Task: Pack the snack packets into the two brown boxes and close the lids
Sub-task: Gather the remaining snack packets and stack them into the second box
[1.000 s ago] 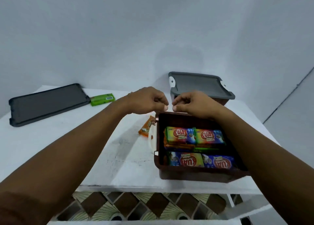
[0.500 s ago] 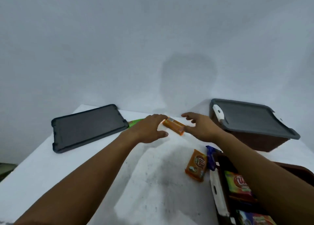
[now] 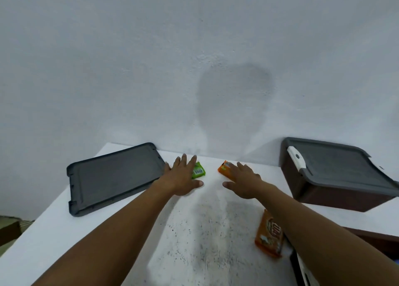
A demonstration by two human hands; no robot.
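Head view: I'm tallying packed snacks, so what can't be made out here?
Head view only:
Open brown box: cut off by the right edge, behind the right forearm; contents unseen.
Lidded box: grey lid hides its contents.
Green packet: partly under the left hand; print blurred.
Small orange packet: mostly under the right hand.

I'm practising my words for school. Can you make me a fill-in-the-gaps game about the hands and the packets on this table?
The left hand covers part of a packet whose colour is ____.
The right hand covers part of a small packet whose colour is ____.
The loose grey lid lies to the ____ of both hands.
A bigger packet lies beside the ____ forearm.
Missing words: green; orange; left; right.
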